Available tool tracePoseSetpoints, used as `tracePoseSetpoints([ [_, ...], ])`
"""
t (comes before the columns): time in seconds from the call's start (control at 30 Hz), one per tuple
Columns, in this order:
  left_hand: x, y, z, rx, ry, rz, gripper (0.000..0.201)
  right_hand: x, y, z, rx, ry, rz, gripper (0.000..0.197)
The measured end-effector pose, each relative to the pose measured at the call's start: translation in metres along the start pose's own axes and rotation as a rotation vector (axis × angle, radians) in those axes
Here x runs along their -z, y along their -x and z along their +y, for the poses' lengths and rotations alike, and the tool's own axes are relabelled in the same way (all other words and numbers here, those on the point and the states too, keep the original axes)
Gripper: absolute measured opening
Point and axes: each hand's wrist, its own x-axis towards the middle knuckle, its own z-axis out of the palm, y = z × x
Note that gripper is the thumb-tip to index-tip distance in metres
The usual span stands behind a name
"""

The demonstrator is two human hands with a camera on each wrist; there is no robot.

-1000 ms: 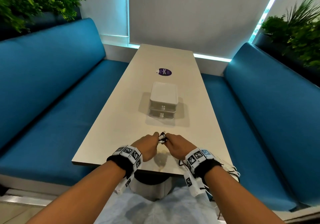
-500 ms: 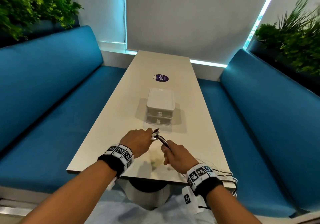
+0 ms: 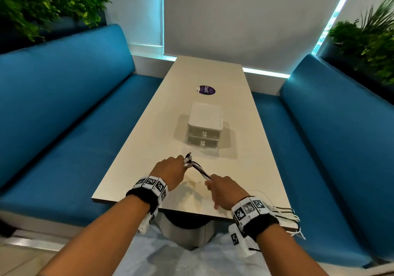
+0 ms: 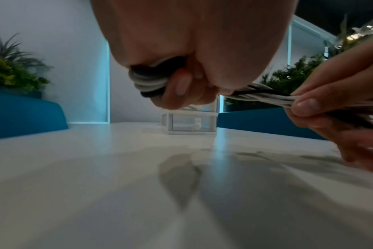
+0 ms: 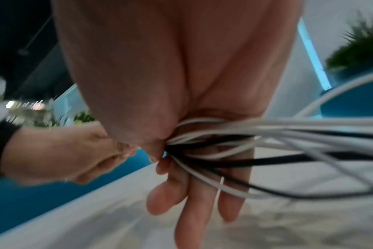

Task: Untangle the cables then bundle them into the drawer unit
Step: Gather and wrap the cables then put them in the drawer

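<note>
Several black and white cables [image 3: 199,169] run as one bunch between my two hands above the near end of the table [image 3: 149,139]. My left hand [image 3: 170,170] grips the plug ends [image 3: 187,158] in a fist; the cables [image 4: 151,80] show under its curled fingers. My right hand [image 3: 221,188] pinches the cables [image 5: 202,148] between thumb and forefinger, its other fingers straight. The loose lengths [image 3: 285,216] trail off the table's near right corner. The white two-drawer unit [image 3: 204,126] stands mid-table beyond the hands, both drawers closed.
A round purple sticker [image 3: 205,89] lies on the table past the drawer unit. Blue benches [image 3: 64,126] flank the table on both sides, with plants [image 3: 42,2] behind them. The table's near edge [image 3: 170,208] is just under my wrists.
My hands have drawn apart: the right hand slid back along the cables toward me, and the left hand keeps hold of the plug ends. The camera view tilted down slightly.
</note>
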Motion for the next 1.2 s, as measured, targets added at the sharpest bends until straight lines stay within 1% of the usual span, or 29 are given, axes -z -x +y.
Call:
tracePoseSetpoints([
  [0.1,0.005,-0.006,0.005,0.048,0.053,0.032,0.043,0.0,0.002,0.0,0.045,0.004,0.131,0.031],
  [0.17,0.005,-0.008,0.01,0.051,0.071,0.038,0.045,-0.001,0.004,0.001,0.051,-0.028,0.15,0.033],
  [0.23,0.001,-0.01,0.01,0.069,0.101,0.028,0.045,-0.004,0.004,0.004,0.056,0.021,0.174,0.035],
  [0.33,-0.009,-0.008,0.002,0.146,0.178,0.017,0.046,-0.014,0.003,0.01,0.062,0.156,0.164,0.038],
  [0.47,-0.018,-0.003,-0.004,0.193,0.243,-0.016,0.05,-0.029,0.0,0.006,0.068,0.169,0.139,0.033],
  [0.53,-0.021,-0.001,-0.003,0.211,0.34,-0.054,0.051,-0.036,-0.001,-0.001,0.081,0.134,0.152,0.032],
  [0.67,-0.016,0.002,0.004,0.27,0.647,-0.128,0.049,-0.042,0.0,-0.023,0.151,0.041,0.193,0.031],
  [0.77,-0.011,0.005,0.01,0.282,0.859,-0.144,0.045,-0.036,-0.004,-0.034,0.176,0.054,0.196,0.026],
  [0.83,-0.012,0.003,0.011,0.288,0.94,-0.145,0.045,-0.034,-0.006,-0.035,0.175,0.083,0.179,0.026],
  [0.9,-0.014,0.0,0.015,0.27,0.975,-0.164,0.054,-0.034,-0.006,-0.033,0.168,0.098,0.147,0.027],
  [0.93,-0.014,0.0,0.019,0.258,0.958,-0.179,0.064,-0.034,-0.006,-0.033,0.171,0.113,0.128,0.026],
  [1.0,-0.016,0.0,0.027,0.224,0.862,-0.201,0.082,-0.035,-0.008,-0.034,0.199,0.155,0.079,0.025],
  [1.03,-0.018,0.0,0.03,0.205,0.821,-0.196,0.085,-0.035,-0.009,-0.035,0.207,0.18,0.062,0.026],
  [1.07,-0.021,-0.002,0.032,0.181,0.79,-0.184,0.077,-0.035,-0.01,-0.034,0.206,0.204,0.056,0.027],
  [1.13,-0.022,-0.003,0.037,0.107,0.731,-0.156,0.043,-0.035,-0.008,-0.03,0.191,0.233,0.079,0.027],
  [1.17,-0.019,-0.002,0.039,0.071,0.704,-0.157,0.032,-0.034,-0.007,-0.028,0.182,0.24,0.085,0.026],
  [1.2,-0.017,-0.001,0.04,0.046,0.691,-0.162,0.031,-0.034,-0.006,-0.026,0.174,0.237,0.085,0.026],
])
